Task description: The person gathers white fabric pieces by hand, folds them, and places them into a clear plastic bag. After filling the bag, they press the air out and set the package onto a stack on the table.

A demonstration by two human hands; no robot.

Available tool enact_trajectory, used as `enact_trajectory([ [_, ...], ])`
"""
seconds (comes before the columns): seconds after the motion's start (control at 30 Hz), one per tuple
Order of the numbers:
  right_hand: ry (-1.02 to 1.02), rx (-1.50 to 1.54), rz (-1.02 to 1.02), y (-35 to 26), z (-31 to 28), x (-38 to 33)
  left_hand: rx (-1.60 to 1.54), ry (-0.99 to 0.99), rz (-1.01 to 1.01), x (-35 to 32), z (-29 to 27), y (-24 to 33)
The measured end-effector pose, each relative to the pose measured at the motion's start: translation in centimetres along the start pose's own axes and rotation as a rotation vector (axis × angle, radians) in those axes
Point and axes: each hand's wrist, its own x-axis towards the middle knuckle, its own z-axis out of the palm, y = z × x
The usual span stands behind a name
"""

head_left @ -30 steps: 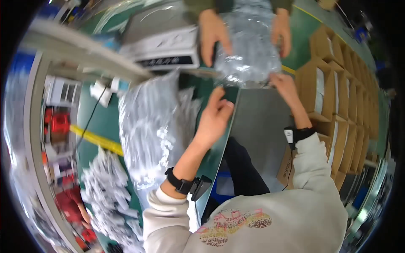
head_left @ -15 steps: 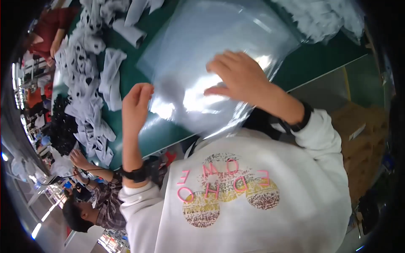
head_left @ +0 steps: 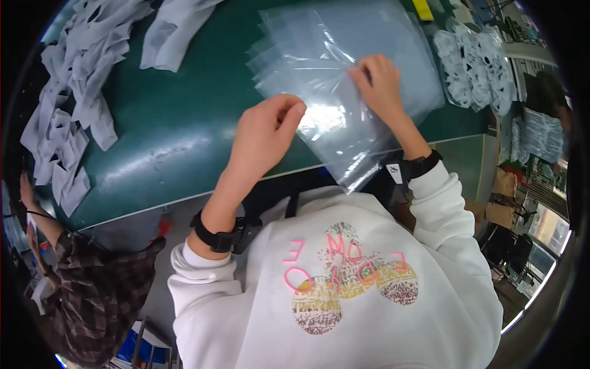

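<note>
A fanned stack of clear plastic bags (head_left: 405,55) lies on the green table. The top bag (head_left: 362,150) hangs over the front edge toward my white sweatshirt. My right hand (head_left: 382,86) is closed on that top bag, thumb against fingers, and creases spread out from the pinch. At the bag's left edge is my left hand (head_left: 264,132), its fingers curled and the thumb pressed to the forefinger. Whatever is between those fingertips is too small to make out. Dark bands circle both wrists.
White fabric pieces (head_left: 80,80) are heaped along the left of the green table (head_left: 166,141), and another folded piece (head_left: 175,34) lies near the top. Right of the bags sits a bagged white bundle (head_left: 473,67). A person in a plaid shirt (head_left: 101,295) is at lower left.
My view has swung rightward. My right hand has gone from open above the bags to pinching the top one. The bags now lie fanned, and my left hand is closer to the right hand.
</note>
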Motion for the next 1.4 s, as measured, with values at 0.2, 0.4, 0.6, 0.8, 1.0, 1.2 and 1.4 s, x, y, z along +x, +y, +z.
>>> enact_trajectory([
  [0.2, -0.046, 0.389, 0.196, 2.0, -0.1, 1.3, -0.193, 0.101, -0.043, 2.7, 1.7, 0.2],
  [0.4, -0.095, 0.584, 0.238, 1.8, -0.6, 0.8, -0.452, 0.134, -0.137, 8.6, 3.8, 3.1],
  [0.6, 0.059, 0.498, 0.163, 1.3, -2.2, 2.8, -0.184, 0.089, -0.210, 9.5, 3.3, 2.8],
  [0.8, -0.413, 0.807, 0.134, -1.9, -1.1, 3.7, -0.515, 0.176, -0.246, 9.2, 5.0, 2.5],
  [1.0, 0.373, 1.076, 0.643, 9.2, -1.9, 2.1, 0.309, 0.184, -0.174, 8.2, 2.3, 1.6],
  [1.2, 0.234, 0.496, 0.252, 4.4, -4.0, 2.5, 0.213, -0.037, 0.352, 10.2, -5.4, 4.3],
  [1.4, -0.235, 0.091, -0.017, 1.8, -3.1, 5.0, 1.204, 0.713, 0.495, 11.8, -11.5, -1.9],
])
